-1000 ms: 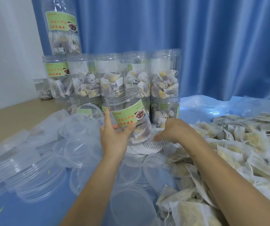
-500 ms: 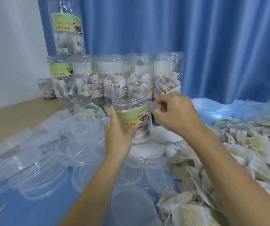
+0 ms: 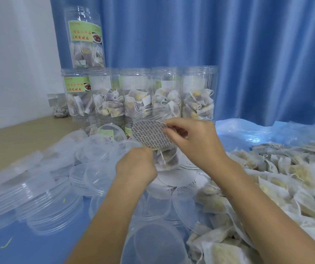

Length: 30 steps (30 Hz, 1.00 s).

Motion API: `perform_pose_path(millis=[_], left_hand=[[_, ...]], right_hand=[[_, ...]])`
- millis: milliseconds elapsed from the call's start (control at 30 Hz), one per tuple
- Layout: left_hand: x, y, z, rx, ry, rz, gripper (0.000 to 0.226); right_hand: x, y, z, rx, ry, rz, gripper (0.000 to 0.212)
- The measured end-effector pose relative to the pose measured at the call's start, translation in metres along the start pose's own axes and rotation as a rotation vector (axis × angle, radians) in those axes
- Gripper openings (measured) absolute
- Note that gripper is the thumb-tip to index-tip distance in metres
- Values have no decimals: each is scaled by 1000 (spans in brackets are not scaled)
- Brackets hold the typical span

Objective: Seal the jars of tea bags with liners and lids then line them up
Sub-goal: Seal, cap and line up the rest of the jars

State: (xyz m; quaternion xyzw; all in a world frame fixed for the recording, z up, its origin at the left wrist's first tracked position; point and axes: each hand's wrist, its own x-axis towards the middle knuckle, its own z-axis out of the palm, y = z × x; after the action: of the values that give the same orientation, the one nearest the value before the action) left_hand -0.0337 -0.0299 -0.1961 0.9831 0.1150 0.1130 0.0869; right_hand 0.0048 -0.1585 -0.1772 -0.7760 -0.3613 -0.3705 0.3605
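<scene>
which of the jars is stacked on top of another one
The labelled jar at far left against the curtain: it alone stands atop the back row of jars.

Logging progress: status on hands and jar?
Left hand grips jar. Right hand pinches liner, tilted near jar mouth, not seated. Nothing blocking.

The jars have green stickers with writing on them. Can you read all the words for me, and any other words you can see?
Top jar's green label: red and dark Chinese characters beside a food photo, too blurred to read for sure.
Left row jar's label: same style, too blurred.
Liner pinched by the right hand: a grey printed pattern, no words readable.
Jar held by the left hand: label mostly hidden.
</scene>
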Motion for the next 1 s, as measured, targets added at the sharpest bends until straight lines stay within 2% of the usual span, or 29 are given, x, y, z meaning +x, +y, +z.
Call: perform_pose_path(millis=[67,233,333,433,500,600,667,700,733,800,900,1000], left_hand=[[0,-6,-14,-114,80,23,10],[2,-24,-46,-785,329,64,30],[6,-21,-45,-1181,449,69,33],[12,-14,-33,-1373,480,-13,25],[14,-11,-26,-1398,487,-40,18],[15,-10,-21,-1379,504,-12,30],[14,-8,-17,-1388,476,7,44],[13,-7,-15,-1387,465,17,45],[12,-7,-14,-1378,461,32,40],[11,-6,-14,-1356,452,51,32],[10,-9,-13,-1350,406,106,41],[10,-13,-13,-1392,348,172,39]], right_hand=[[0,2,2,99,47,87,11],[1,3,2,323,93,250,11],[2,0,2,550,18,316,20],[3,-1,0,755,-91,328,19],[4,0,-3,841,-137,354,27],[5,3,-4,869,-247,418,41],[3,4,0,789,-348,419,31],[1,3,1,720,-382,412,27],[-1,4,2,647,-393,393,32],[-3,5,6,584,-334,362,34],[-3,5,9,623,-191,375,37],[-3,6,9,611,-95,382,29]])
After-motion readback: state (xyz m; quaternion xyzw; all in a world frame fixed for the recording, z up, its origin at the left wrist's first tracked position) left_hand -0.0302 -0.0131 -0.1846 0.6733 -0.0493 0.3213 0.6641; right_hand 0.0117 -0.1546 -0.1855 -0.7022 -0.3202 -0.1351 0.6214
